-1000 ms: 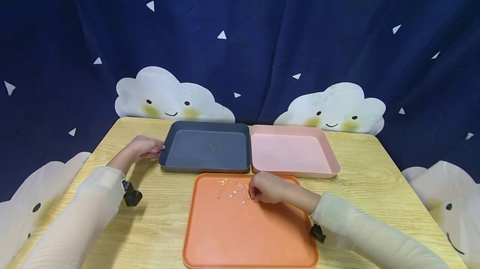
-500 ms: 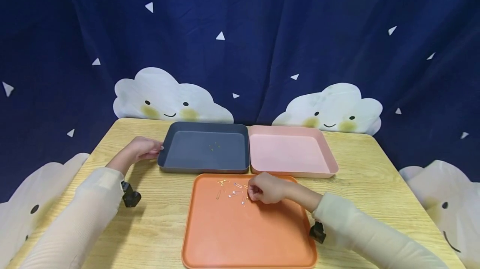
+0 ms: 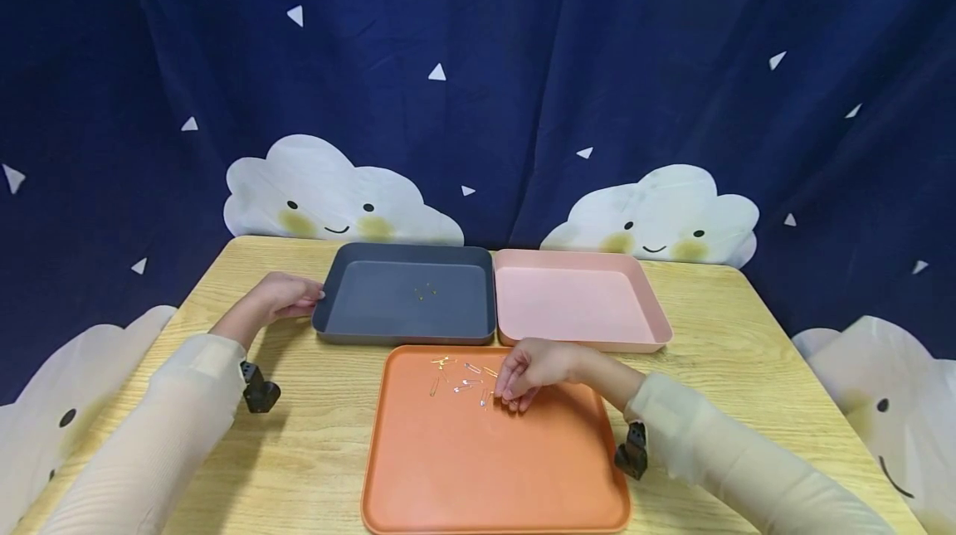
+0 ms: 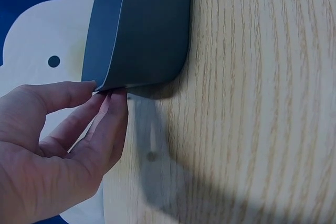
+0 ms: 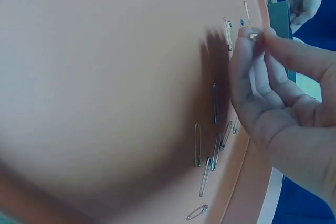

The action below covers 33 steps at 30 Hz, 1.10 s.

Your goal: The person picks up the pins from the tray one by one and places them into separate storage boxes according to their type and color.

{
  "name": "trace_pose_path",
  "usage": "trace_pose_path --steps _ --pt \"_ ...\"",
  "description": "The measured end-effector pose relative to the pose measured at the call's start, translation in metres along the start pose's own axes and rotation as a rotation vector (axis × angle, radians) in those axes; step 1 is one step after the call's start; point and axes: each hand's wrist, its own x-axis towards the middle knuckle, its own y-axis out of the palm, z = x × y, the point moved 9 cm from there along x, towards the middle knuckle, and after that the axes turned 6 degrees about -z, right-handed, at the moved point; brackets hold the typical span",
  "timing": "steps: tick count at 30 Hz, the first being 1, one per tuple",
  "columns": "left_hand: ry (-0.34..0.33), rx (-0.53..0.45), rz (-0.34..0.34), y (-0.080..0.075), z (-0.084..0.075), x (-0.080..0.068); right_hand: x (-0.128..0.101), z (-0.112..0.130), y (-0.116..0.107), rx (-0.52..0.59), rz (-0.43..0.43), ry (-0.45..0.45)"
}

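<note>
At the left end of the dark grey tray [image 3: 407, 334], my left hand [image 3: 290, 294] pinches the rim between thumb and fingers; the left wrist view shows the thumb [image 4: 79, 92] on top of the edge. My right hand [image 3: 534, 373] is over the upper part of the orange tray [image 3: 493, 469]. Between its thumb and forefinger it pinches a small gold safety pin [image 5: 254, 36], of which only the end shows. Several silver and gold safety pins [image 5: 206, 177] lie scattered on the orange tray beside that hand. A few small gold pins [image 3: 420, 294] rest inside the grey tray.
A pink tray [image 3: 660, 315] stands against the right side of the grey one, both behind the orange tray. All are on a wooden table [image 3: 717, 402]. A dark blue curtain [image 3: 493, 37] with cloud shapes hangs behind. A black wrist camera [image 3: 259, 390] sits at the left sleeve.
My right hand has lifted slightly off the orange tray and turned, so its fingers now show, pinching the pin. The left hand stays at the grey tray's edge.
</note>
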Motion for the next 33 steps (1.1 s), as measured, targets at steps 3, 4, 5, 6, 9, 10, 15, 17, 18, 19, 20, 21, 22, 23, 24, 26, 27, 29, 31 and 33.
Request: trace_pose_path --steps 3,4,5,6,9,10,15,17,18,19,20,21,22,23,24,26,27,29,31,33 --pt "-0.006 0.006 0.002 0.0 0.0 0.0 0.001 0.001 -0.001 0.061 0.011 0.024" --pt "-0.006 0.005 0.002 0.0 0.0 -0.001 0.002 0.003 -0.001 0.083 0.015 0.026" --pt "-0.007 0.004 0.002 0.0 0.001 0.0 0.003 0.004 -0.002 0.103 0.019 0.029" --pt "-0.006 0.005 0.002 0.0 0.001 0.0 0.004 0.006 -0.002 0.12 0.026 0.026" --pt "-0.009 0.006 -0.007 -0.002 0.002 0.001 0.008 0.012 -0.002 0.15 0.031 0.023" --pt "-0.008 0.007 -0.009 -0.002 0.002 0.001 0.009 0.014 -0.003 0.152 0.03 0.021" --pt "-0.021 0.011 -0.022 -0.004 0.003 0.002 0.015 0.031 -0.006 0.14 0.031 0.008" --pt "-0.02 0.005 -0.018 -0.004 0.003 0.001 0.018 0.037 -0.008 0.132 0.023 0.01" --pt "-0.017 0.003 -0.016 -0.003 0.003 0.001 0.02 0.04 -0.01 0.132 0.01 0.019" --pt "-0.018 -0.001 -0.017 -0.003 0.003 0.001 0.022 0.042 -0.012 0.131 0.003 0.026" --pt "-0.015 -0.002 -0.014 -0.002 0.003 0.002 0.024 0.045 -0.014 0.128 0.0 0.031" --pt "-0.016 -0.005 -0.013 -0.002 0.003 0.002 0.026 0.048 -0.016 0.125 0.0 0.037" --pt "-0.015 -0.003 -0.011 -0.002 0.004 0.002 0.028 0.051 -0.017 0.116 0.001 0.041" --pt "-0.018 0.001 -0.013 -0.002 0.004 0.002 0.03 0.053 -0.018 0.113 0.005 0.046" --pt "-0.02 -0.001 -0.013 -0.001 0.004 0.002 0.033 0.056 -0.02 0.112 0.009 0.05" --pt "-0.022 -0.004 -0.012 -0.001 0.003 0.002 0.038 0.061 -0.023 0.103 0.023 0.048" --pt "-0.022 -0.009 -0.012 -0.001 0.003 0.002 0.041 0.064 -0.025 0.102 0.024 0.048" --pt "-0.024 -0.015 -0.015 -0.002 0.003 0.002 0.046 0.069 -0.03 0.109 0.023 0.049" --pt "-0.026 -0.019 -0.012 -0.002 0.003 0.003 0.05 0.074 -0.035 0.116 0.016 0.046" --pt "-0.031 -0.018 -0.01 -0.002 0.004 0.003 0.055 0.078 -0.04 0.122 0.005 0.048"
